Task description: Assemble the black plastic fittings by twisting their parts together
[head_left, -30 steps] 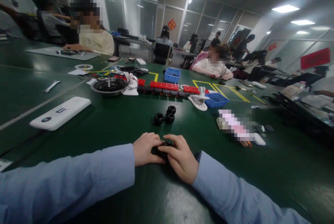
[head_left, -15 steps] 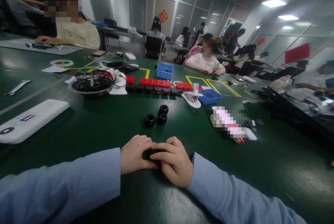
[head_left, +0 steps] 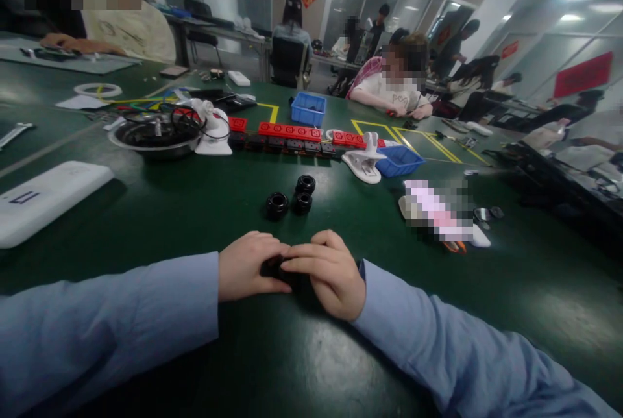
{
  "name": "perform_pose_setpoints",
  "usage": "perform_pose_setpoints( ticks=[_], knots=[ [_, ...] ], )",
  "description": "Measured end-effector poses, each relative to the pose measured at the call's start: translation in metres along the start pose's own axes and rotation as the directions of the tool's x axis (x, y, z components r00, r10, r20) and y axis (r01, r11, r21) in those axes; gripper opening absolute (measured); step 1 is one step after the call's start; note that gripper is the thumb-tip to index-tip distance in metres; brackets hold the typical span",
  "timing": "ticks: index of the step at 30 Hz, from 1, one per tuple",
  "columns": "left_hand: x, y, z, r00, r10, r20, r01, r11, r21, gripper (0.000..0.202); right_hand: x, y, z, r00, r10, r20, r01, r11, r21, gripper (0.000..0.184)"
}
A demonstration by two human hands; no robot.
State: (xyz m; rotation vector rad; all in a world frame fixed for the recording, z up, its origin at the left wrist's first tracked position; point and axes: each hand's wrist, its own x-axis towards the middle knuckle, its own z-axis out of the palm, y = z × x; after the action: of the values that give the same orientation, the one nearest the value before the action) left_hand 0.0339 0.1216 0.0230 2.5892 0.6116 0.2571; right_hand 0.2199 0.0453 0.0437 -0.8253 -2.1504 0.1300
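Note:
Between my two hands is a small black part (head_left: pixel 272 267), mostly covered by the fingers; its exact kind cannot be made out. My left hand (head_left: pixel 247 265) curls around it from the left, thumb below and fingers above. From the other side, the fingers of my right hand (head_left: pixel 333 275) are bent over and touch the part and the left fingertips. Just beyond the hands stand three small black rubber tyres: a larger tyre (head_left: pixel 277 214) on the left, a tyre (head_left: pixel 306 191) behind, and a smaller tyre (head_left: pixel 302 209) on the right.
Farther back are a metal bowl (head_left: pixel 146 150) with black contents, a red power strip (head_left: pixel 287 132), a white clip stand (head_left: pixel 365 168) and blue bins (head_left: pixel 307 116) (head_left: pixel 400 161). A white case (head_left: pixel 63 194) lies left, pouches (head_left: pixel 438 210) right. Co-workers sit across the table.
My view has shifted, so the hands and table things sit higher in the picture. Both hands stay together around the black part, with the fingers only slightly moved. The tyres stay put.

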Motion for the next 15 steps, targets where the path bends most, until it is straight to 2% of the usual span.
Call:
perform_pose_setpoints(
  ticks=[3,7,11,15],
  knots=[
    [0.000,0.001,-0.001,1.000,-0.002,-0.009,0.002,1.000,-0.004,0.044,-0.003,0.002,-0.002,0.988,0.151,-0.043,-0.153,0.987,-0.044,0.029],
    [0.001,0.002,-0.001,1.000,-0.018,-0.006,0.018,1.000,-0.014,0.044,-0.005,0.005,0.002,0.947,0.318,-0.048,-0.322,0.937,-0.137,0.052],
    [0.003,0.000,0.000,1.000,-0.018,0.012,0.018,1.000,0.010,0.035,-0.003,0.003,0.009,0.927,0.376,0.005,-0.366,0.905,-0.215,0.058],
    [0.005,0.000,0.001,1.000,-0.027,0.005,0.027,0.999,0.033,0.036,0.000,0.001,0.012,0.937,0.350,0.008,-0.340,0.915,-0.216,0.052]
  ],
)
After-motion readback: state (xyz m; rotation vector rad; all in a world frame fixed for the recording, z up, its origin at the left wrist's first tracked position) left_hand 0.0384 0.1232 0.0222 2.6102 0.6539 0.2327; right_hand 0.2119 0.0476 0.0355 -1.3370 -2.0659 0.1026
